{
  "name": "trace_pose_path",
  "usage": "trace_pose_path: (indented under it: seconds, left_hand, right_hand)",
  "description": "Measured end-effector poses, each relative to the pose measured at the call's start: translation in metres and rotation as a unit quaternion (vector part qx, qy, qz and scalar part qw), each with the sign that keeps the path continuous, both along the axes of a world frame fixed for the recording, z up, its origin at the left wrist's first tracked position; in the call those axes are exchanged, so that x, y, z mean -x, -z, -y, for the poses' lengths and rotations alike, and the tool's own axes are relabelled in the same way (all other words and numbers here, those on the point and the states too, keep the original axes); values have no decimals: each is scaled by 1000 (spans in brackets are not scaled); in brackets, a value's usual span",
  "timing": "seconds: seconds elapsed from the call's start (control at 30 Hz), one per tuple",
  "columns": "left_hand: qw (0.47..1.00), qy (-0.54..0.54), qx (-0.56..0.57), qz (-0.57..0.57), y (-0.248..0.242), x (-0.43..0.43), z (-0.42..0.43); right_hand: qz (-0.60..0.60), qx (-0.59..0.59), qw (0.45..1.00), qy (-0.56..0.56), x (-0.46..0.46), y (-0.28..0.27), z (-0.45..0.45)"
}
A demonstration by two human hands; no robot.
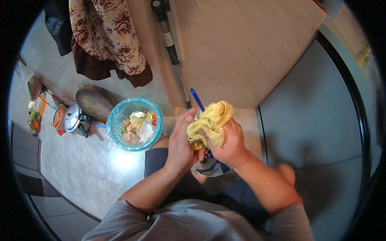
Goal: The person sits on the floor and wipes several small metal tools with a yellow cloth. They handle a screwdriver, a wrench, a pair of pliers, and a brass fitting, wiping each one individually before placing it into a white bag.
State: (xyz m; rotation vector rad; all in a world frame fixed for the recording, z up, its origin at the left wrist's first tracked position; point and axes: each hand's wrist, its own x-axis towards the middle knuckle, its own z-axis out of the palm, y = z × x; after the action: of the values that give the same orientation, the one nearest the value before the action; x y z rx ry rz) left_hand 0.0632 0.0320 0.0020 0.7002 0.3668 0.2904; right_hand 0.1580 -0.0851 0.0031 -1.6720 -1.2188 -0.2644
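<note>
My left hand (181,146) grips a metal fitting with a round, hollow brass end (196,145). My right hand (231,145) presses a crumpled yellow terry cloth (212,120) around that fitting, so most of its body is hidden. Above the cloth sticks out a blue handle (197,98), seemingly part of the same piece. Below the hands, between my knees, is a white and dark-blue item (213,169), partly covered and hard to identify. Some small dark metal parts show just above it, between my hands.
At left stands a teal plastic basket (112,137) lined with a bag, holding eggshells and food scraps. Beyond it are a dark wok (95,101) and a pressure cooker (72,116). Floral cloth (117,39) hangs above. A vacuum-like pole (169,45) leans against the wall; a grey panel (310,105) rises at right.
</note>
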Motion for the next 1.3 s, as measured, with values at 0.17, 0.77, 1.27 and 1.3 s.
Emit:
trace_pose_path:
  seconds: [0.17, 0.77, 1.27, 1.3]
  left_hand:
    - [999, 30, -37, -20, -11, 8, -6]
    - [922, -25, -385, 20, 18, 28, 4]
    - [997, 76, 21, 17, 7, 18, -22]
    - [998, 53, 23, 22, 8, 17, -23]
  right_hand:
    - [-1, 59, 998, -16, 5, -10, 12]
    - [-342, 35, 938, -42, 30, -8, 13]
    - [-250, 31, 968, -4, 21, -34, 46]
    - [-241, 9, 970, 34, 21, -32, 47]
